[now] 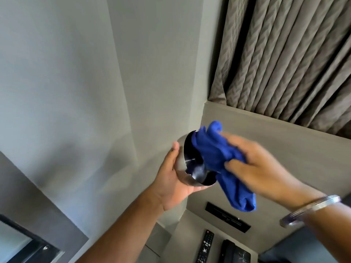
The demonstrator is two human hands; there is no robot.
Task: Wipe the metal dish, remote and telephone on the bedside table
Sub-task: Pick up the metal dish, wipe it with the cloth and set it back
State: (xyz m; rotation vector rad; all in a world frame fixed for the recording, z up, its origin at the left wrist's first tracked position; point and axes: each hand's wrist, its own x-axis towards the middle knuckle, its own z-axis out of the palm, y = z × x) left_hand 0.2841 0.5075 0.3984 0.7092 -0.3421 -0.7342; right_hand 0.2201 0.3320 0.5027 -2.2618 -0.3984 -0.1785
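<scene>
My left hand (171, 177) holds a round metal dish (191, 168) up in the air, tilted so its dark, shiny inside faces right. My right hand (260, 166), blurred, presses a bunched blue cloth (214, 152) into the dish; the cloth's tail hangs down below the hand. Far below, on the bedside table (187, 234), a black remote (206, 245) lies lengthwise, and a black telephone (232, 251) sits just to its right, cut off by the frame's bottom edge.
A grey wall fills the left and centre. Patterned brown curtains (284, 59) hang at the upper right above a beige ledge. A dark switch panel (228, 217) is set in the wall behind the table. A metal bangle (309, 209) circles my right wrist.
</scene>
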